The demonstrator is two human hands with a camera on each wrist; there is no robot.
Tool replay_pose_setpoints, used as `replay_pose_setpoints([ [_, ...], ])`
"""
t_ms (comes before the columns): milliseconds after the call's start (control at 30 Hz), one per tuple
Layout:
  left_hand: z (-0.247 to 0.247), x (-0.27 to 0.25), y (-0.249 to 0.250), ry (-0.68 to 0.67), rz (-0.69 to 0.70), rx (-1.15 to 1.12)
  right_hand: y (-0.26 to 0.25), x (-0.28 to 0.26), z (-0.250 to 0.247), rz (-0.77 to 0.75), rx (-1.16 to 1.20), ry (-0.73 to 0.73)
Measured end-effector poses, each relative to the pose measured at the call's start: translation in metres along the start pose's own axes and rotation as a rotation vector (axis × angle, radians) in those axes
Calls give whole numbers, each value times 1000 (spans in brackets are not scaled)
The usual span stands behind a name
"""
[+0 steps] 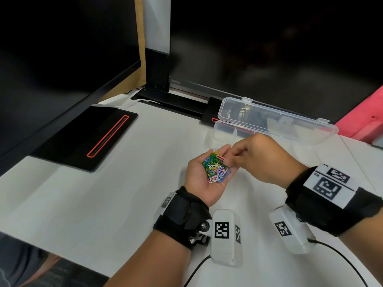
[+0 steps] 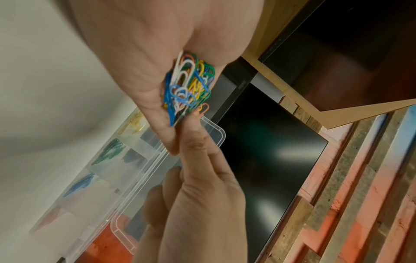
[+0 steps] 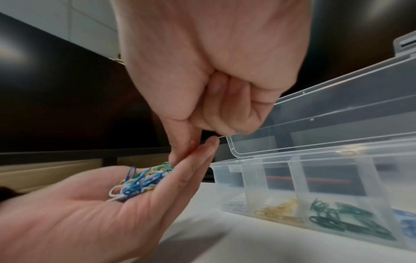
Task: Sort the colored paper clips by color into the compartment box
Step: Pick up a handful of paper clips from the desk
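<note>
My left hand (image 1: 196, 183) lies palm up over the white table and carries a tangled pile of paper clips (image 1: 216, 166) in green, blue, yellow, white and pink. My right hand (image 1: 228, 161) reaches in from the right, thumb and forefinger pinching a pink clip (image 1: 220, 157) at the far edge of the pile. Just behind both hands stands the clear compartment box (image 1: 223, 133) with its lid (image 1: 275, 121) tilted back. In the right wrist view its compartments hold yellow clips (image 3: 279, 210), green clips (image 3: 337, 218) and blue clips (image 3: 407, 222).
Two dark monitors rise at the back. A black stand base (image 1: 83, 137) with a red slot lies at the left. A pink object (image 1: 364, 119) sits at the far right. A thin black cable (image 1: 342, 257) trails across the near table.
</note>
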State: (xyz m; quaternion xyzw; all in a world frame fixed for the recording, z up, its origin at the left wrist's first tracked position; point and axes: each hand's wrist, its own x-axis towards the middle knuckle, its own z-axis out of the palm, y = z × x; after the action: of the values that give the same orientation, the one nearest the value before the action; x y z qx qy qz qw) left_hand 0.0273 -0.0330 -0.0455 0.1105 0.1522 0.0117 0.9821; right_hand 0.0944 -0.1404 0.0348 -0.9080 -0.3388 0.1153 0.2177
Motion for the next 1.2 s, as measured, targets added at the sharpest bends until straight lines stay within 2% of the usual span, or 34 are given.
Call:
replay_pose_setpoints([
  [100,3,-3,1,-30,5,-11,-4,-6,-6,7,99,-33],
  [167,3,-2,2,-29,14,-23,-8,-10,-10,63,210,-41],
  [300,1,0,2,-33,0,-77,-3,-14,-14,307,890,-73],
  [467,1,0,1,-32,-11,-108,17,-17,-10,290,1428,-77],
  [567,1,0,1,-35,-11,-111,22,-17,-9,257,1555,-43],
  [700,2,0,1,-23,-13,-96,22,-14,-13,243,1586,-33],
  [800,3,0,1,-11,-4,-90,15,-8,-16,316,1484,-50],
  [900,3,1,2,4,11,-87,3,-7,-12,320,1088,-57],
  [967,4,-1,2,19,15,-83,-6,-10,-6,221,833,-77],
  [1100,3,-2,2,51,8,-58,-9,-12,-3,-86,216,-88],
  [1200,5,-4,3,48,9,-44,-8,-14,-3,-171,-207,-156],
])
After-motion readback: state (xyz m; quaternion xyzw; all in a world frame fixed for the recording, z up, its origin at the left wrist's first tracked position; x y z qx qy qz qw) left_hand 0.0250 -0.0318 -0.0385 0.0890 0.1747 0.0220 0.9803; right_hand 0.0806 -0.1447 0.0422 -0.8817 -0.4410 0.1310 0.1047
